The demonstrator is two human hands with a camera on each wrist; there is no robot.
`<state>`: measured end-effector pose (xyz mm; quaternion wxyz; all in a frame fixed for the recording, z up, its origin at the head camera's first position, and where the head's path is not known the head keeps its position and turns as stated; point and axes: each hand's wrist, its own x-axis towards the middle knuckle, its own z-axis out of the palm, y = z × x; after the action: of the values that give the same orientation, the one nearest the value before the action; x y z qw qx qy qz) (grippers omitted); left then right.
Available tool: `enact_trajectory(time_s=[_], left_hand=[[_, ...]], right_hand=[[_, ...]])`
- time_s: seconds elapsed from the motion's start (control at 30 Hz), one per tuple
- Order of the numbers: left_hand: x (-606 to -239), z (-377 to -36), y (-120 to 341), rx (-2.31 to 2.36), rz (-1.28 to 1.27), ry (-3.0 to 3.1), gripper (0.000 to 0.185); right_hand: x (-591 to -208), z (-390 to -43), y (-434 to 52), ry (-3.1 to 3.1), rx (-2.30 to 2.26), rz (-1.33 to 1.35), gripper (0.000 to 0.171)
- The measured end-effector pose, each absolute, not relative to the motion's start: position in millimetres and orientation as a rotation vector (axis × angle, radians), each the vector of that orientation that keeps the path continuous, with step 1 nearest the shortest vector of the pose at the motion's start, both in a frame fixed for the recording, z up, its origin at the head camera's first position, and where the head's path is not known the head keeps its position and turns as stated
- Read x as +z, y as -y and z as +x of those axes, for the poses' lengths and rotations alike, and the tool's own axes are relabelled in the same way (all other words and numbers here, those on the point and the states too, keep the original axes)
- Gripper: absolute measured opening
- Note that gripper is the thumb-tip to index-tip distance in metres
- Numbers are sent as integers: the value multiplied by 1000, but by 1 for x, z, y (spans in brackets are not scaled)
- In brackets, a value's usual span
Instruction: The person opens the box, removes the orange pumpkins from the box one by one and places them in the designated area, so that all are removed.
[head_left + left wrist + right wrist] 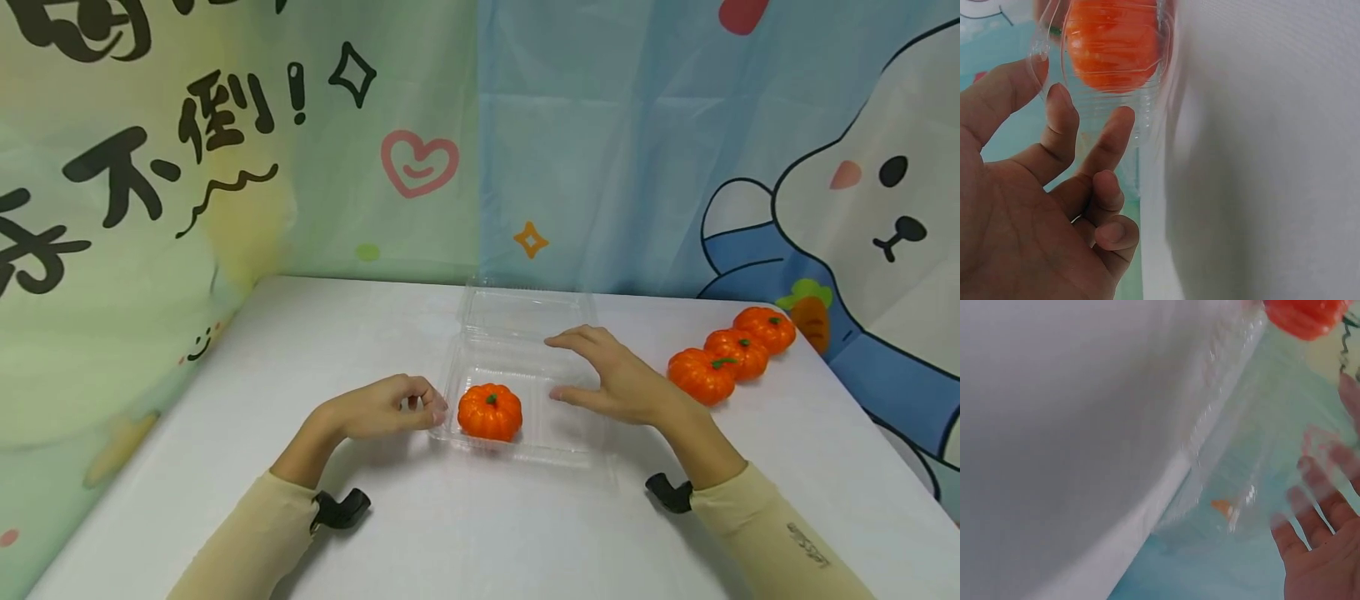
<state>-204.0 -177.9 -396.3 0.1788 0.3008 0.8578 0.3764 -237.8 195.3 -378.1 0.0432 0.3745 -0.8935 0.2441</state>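
A clear plastic clamshell box [557, 454] lies open on the white table, its lid [525, 307] folded back. One small orange pumpkin [490, 412] sits in the left half of the tray, filling the top of the left wrist view [1113, 44]. My left hand [429, 408] is at the tray's left rim, fingers loosely curled and fingertips [1063, 103] against the plastic wall, holding nothing. My right hand [558, 367] hovers over the tray's right half with fingers spread and straight. In the right wrist view its fingers [1310, 487] show blurred through the clear plastic.
Three more orange pumpkins [701, 375] [737, 352] [765, 327] stand in a diagonal row at the right of the table [450, 533]. A cartoon-printed cloth backdrop [525, 150] hangs behind and to the left. The table's right edge runs close behind the pumpkins.
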Motion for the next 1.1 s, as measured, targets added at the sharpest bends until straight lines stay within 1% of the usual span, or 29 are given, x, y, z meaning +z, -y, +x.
enact_trajectory(time_s=[0.57,0.87,1.1], left_hand=[[-395,-204,177,1066,850,-2422,14],[-395,-205,175,1068,867,-2421,14],[-395,-203,176,1059,823,-2431,15]], right_hand=[[-384,-236,-163,2795,852,1339,78],[-383,-237,-155,2834,851,1359,78],[-385,-238,-145,2844,875,1409,80]])
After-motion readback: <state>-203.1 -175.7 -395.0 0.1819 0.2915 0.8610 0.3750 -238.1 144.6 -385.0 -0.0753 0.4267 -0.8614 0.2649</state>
